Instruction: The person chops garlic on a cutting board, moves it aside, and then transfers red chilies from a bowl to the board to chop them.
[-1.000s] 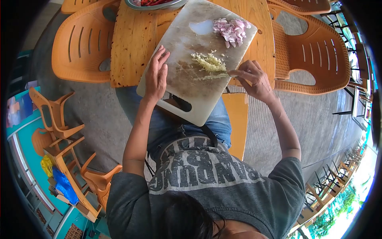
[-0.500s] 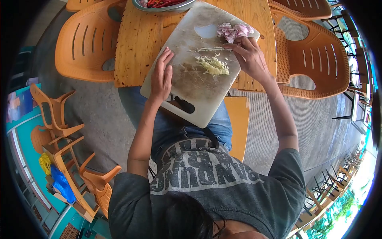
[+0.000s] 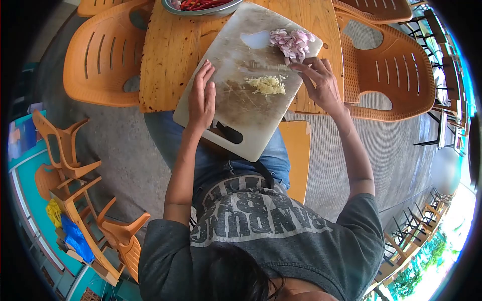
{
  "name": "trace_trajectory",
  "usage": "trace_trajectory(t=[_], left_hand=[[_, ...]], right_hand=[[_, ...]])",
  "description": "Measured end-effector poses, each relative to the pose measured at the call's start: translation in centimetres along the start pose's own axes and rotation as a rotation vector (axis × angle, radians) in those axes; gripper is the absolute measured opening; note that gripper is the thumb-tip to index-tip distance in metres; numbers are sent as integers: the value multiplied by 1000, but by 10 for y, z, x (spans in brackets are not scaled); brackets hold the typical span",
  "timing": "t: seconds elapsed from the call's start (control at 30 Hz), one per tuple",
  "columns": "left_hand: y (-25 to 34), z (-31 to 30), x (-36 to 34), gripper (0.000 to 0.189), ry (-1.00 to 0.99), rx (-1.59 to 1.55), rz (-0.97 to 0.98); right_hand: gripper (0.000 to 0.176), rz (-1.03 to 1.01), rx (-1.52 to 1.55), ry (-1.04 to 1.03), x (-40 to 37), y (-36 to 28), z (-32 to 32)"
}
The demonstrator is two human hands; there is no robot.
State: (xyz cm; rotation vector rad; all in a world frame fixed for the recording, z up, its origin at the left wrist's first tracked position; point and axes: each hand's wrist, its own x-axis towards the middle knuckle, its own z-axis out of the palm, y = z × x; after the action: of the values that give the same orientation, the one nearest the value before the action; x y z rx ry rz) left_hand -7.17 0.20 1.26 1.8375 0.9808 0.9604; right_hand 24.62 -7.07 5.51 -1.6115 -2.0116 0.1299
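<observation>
A worn white cutting board (image 3: 251, 118) lies tilted over the table edge and my lap. My left hand (image 3: 202, 103) rests along its left edge, fingers stretched out and holding nothing. At the board's right side my right hand (image 3: 324, 85) is closed in a pinch on a knife, whose thin blade (image 3: 268, 66) points left and is hard to make out; the handle is hidden in my fingers. Just below the blade sits a small heap of chopped garlic (image 3: 266, 85). Sliced shallots (image 3: 291, 42) are piled at the upper right of the board, above my right hand.
A metal bowl (image 3: 213, 10) with red chilies stands on the wooden table (image 3: 168, 55) at the top. Orange chairs flank the table on the left (image 3: 105, 55) and right (image 3: 396, 65). A wooden bench (image 3: 296, 155) shows beside my leg.
The knife and my right hand have shifted slightly, and the blade appears fainter. The garlic heap looks flatter and more compact. My left hand stays at the board's edge.
</observation>
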Motion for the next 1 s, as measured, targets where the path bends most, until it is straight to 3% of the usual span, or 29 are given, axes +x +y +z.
trace_trajectory(t=[0.17, 0.37, 0.63, 0.87, 1.0], left_hand=[[13, 14, -2, 48, 5, -13, -6], [7, 28, -4, 57, -14, -11, 20], [9, 44, 0, 55, -89, -42, 65], [33, 53, 4, 52, -131, -176, 61], [26, 43, 4, 46, -27, 72, 197]], right_hand=[[33, 90, -65, 167, 22, 0, 23], [32, 88, -89, 111, 19, -6, 29], [33, 129, -18, 33, -32, -28, 6], [32, 321, -67, 160, -42, -30, 8], [34, 313, -63, 165, -49, -33, 21]])
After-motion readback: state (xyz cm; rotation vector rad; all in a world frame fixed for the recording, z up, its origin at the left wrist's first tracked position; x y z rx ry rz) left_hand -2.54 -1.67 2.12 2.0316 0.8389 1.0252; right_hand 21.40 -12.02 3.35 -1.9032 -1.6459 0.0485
